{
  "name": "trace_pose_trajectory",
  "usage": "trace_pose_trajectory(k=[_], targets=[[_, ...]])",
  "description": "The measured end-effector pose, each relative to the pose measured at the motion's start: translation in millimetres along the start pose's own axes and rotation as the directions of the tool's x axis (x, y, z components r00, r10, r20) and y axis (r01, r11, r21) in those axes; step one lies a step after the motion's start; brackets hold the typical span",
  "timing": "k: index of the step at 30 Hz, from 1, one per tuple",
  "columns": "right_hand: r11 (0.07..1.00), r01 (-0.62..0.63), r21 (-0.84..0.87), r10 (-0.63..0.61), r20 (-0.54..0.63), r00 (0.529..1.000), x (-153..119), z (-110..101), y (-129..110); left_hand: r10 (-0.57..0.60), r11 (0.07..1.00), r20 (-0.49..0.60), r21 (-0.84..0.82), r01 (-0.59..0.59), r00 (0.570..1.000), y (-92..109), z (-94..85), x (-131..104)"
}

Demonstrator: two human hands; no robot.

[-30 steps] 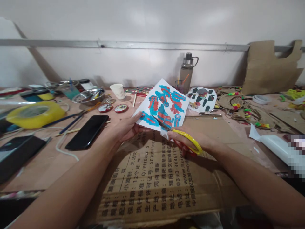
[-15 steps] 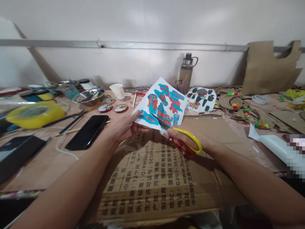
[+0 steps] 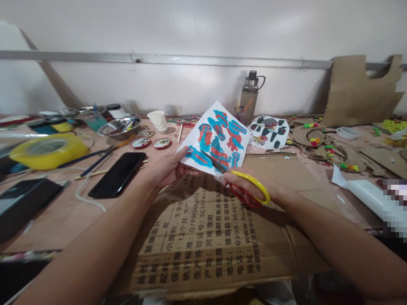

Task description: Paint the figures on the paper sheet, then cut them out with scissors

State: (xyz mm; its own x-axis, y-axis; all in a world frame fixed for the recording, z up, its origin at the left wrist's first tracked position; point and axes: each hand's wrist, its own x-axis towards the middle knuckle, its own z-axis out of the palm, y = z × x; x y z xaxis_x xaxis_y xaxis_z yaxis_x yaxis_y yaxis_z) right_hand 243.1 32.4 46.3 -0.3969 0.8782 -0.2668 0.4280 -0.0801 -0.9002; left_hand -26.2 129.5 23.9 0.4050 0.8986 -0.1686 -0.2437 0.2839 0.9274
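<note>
While the left hand (image 3: 170, 170) pinches the painted sheet (image 3: 219, 137) at its 8 o'clock corner, thumb on top, the right hand (image 3: 248, 183) grips the scissors (image 3: 219, 166) from about 4 to 5 o'clock, blades at the sheet's lower edge; can't tell how far apart the blades stand. Sheet sits mid-view, held up tilted over the flat cardboard (image 3: 280, 241) on the table (image 3: 68, 220). Looks like paper: should be very light, bendy, easy to crease or tear, not very slippery. Paint patches may make it a bit stiffer or smear if damp; wetness can't be told. Best hold is probably the bare white margin, clear of the blades, pinched lightly. Around the sheet: bottle (image 3: 249, 101) at 1 o'clock, second painting (image 3: 269, 132) just beside at 3, paper cup (image 3: 158, 122) between 9 and 10, phone (image 3: 117, 175) between 8 and 9, yellow tape roll (image 3: 28, 156) well apart at 9. White roll (image 3: 365, 199) well apart between 3 and 4. Main obstacles, as I judge: the cardboard right below, limiting dips toward 6, and the second painting crowding 3; the phone near the left forearm could get nudged.
</note>
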Motion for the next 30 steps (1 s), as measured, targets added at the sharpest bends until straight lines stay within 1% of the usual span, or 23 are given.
trace_pose_trajectory(k=[5, 10, 13, 16, 20, 22, 26, 30], targets=[[0.996, -0.017, -0.089, 0.016, -0.006, 1.000, 1, 0, -1, -0.013, 1.000, -0.054, -0.023, 0.012, 0.998, 2, 3.1, -2], [0.998, -0.018, -0.061, 0.016, -0.028, 0.999, 1, 1, 2, -0.007, 0.999, -0.055, -0.032, 0.005, 0.998, 4, 4.7, -4], [0.997, -0.046, -0.069, 0.043, -0.037, 0.998, 1, 2, 1, -0.001, 1.000, -0.048, -0.017, 0.001, 0.999, 4, 4.0, -4], [0.998, -0.026, -0.062, 0.026, 0.000, 1.000, -1, 3, 0, -0.004, 1.000, -0.049, -0.018, 0.003, 0.999, 3, 4.4, -4], [0.999, 0.007, -0.046, -0.005, 0.030, 1.000, -2, 2, 0, -0.047, 0.999, -0.054, -0.029, 0.045, 0.997, 2, 7.2, -4], [0.999, 0.007, -0.044, -0.006, 0.026, 1.000, -2, 1, 2, -0.026, 1.000, -0.043, -0.001, 0.026, 0.999, 2, 9.1, -5], [0.999, 0.018, -0.049, -0.016, 0.032, 0.999, -1, 1, 3, 0.054, 0.995, 0.002, 0.087, -0.054, 0.999, 3, 11.9, -7], [0.998, 0.036, -0.042, -0.035, 0.035, 0.999, 0, 1, 4, 0.064, 0.993, 0.013, 0.096, -0.065, 0.998, 4, 12.6, -7]])
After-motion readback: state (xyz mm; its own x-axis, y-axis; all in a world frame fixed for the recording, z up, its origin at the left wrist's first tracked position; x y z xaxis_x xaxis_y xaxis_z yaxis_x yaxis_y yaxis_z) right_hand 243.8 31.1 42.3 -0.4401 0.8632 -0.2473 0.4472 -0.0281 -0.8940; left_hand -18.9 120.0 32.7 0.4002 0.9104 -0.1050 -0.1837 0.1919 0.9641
